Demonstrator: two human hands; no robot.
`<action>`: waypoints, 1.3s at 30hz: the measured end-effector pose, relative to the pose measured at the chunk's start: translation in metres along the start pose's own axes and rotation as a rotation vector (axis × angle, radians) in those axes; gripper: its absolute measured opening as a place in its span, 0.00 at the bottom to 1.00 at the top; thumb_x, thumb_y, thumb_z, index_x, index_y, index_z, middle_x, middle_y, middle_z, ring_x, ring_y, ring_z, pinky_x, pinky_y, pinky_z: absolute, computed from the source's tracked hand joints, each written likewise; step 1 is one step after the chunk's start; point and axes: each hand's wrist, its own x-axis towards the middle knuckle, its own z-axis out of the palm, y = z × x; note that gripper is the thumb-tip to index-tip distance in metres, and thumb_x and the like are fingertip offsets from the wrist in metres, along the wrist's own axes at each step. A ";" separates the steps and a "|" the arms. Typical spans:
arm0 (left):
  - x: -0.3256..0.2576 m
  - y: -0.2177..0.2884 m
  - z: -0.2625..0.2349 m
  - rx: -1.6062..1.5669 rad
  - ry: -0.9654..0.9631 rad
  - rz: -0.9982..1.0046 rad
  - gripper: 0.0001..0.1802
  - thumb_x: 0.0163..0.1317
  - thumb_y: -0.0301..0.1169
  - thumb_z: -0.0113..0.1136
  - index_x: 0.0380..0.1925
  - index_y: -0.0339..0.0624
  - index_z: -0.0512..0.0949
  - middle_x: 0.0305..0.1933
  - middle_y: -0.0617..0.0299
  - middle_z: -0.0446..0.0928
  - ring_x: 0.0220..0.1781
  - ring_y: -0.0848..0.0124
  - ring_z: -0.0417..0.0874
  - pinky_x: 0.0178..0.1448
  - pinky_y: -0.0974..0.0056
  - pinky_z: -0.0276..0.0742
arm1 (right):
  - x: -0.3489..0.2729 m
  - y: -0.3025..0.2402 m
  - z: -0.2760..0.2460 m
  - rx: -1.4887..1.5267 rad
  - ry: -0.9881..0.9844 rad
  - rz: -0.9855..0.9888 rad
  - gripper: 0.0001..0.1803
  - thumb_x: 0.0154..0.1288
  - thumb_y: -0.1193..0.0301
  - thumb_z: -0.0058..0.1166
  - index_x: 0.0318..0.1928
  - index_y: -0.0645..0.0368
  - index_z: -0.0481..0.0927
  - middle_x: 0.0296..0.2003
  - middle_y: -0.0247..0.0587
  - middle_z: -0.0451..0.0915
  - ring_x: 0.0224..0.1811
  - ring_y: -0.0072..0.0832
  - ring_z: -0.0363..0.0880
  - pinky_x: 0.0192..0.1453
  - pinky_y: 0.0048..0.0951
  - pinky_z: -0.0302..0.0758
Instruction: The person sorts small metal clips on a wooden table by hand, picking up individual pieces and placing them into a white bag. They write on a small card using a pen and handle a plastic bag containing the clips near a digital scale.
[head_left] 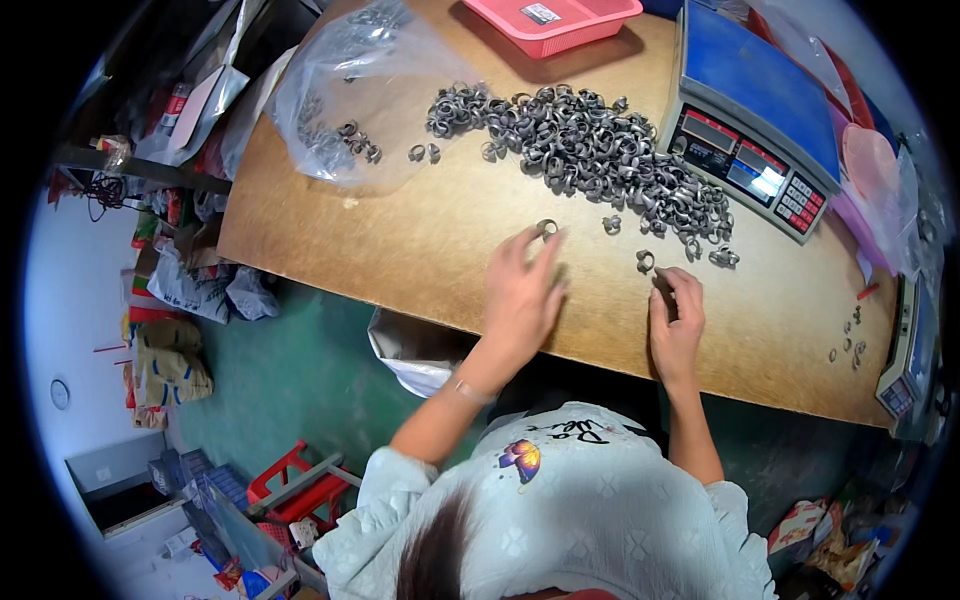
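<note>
Head view, looking down on a brown board table (420,250) with a matte, fibrous surface. At its far left lies a crumpled clear plastic bag (350,90), glossy and wrinkled, with a few grey metal rings inside. At the far edge sits a pink plastic tray (560,25) bearing a small white label. To the right stands a weighing scale (750,110) with a blue flat top, a grey front, small display windows and a keypad of red and white buttons.

Across the middle spreads a heap of rings (590,150), small dull-grey metal loops tangled together. A few loose rings (850,345) lie apart near the table's right end.

The left hand (520,295) rests flat-fingered on the table, fingertips pinching a single ring (546,228) just below the heap. The right hand (676,325) lies on the table with fingers curled; whether it grips anything cannot be told. Another ring (645,262) sits just beside its fingertips.
</note>
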 end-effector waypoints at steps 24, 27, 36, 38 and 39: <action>0.016 -0.009 0.017 -0.165 -0.022 -0.011 0.32 0.55 0.27 0.63 0.59 0.37 0.64 0.62 0.45 0.61 0.62 0.46 0.62 0.64 0.49 0.60 | 0.064 -0.015 0.033 -0.269 -0.074 -0.361 0.17 0.58 0.80 0.54 0.50 0.67 0.75 0.46 0.50 0.75 0.49 0.45 0.72 0.55 0.36 0.72; 0.038 -0.016 0.019 -0.189 -0.052 0.011 0.27 0.56 0.23 0.60 0.57 0.37 0.68 0.60 0.48 0.63 0.62 0.49 0.64 0.62 0.51 0.63 | 0.066 -0.008 0.044 -0.336 -0.254 -0.326 0.18 0.58 0.80 0.52 0.51 0.66 0.75 0.47 0.49 0.75 0.49 0.44 0.72 0.54 0.38 0.72; 0.023 -0.047 0.019 -0.278 -0.048 -0.012 0.23 0.55 0.18 0.57 0.53 0.38 0.72 0.55 0.49 0.69 0.56 0.52 0.70 0.61 0.56 0.66 | 0.028 -0.029 0.021 -0.280 -0.404 -0.369 0.17 0.57 0.79 0.55 0.49 0.64 0.76 0.47 0.46 0.74 0.50 0.43 0.71 0.55 0.38 0.71; 0.018 -0.035 0.013 -0.258 0.005 -0.022 0.22 0.54 0.18 0.58 0.51 0.39 0.74 0.54 0.50 0.70 0.55 0.53 0.70 0.59 0.57 0.68 | 0.025 -0.034 0.020 -0.289 -0.415 -0.376 0.17 0.57 0.78 0.55 0.49 0.64 0.76 0.47 0.45 0.74 0.50 0.42 0.71 0.55 0.39 0.71; 0.014 -0.034 0.011 -0.198 -0.012 0.008 0.21 0.54 0.18 0.58 0.50 0.39 0.74 0.53 0.51 0.70 0.54 0.53 0.71 0.58 0.57 0.68 | 0.023 -0.038 0.022 -0.284 -0.418 -0.383 0.17 0.57 0.78 0.56 0.49 0.64 0.76 0.47 0.45 0.74 0.50 0.42 0.71 0.55 0.39 0.71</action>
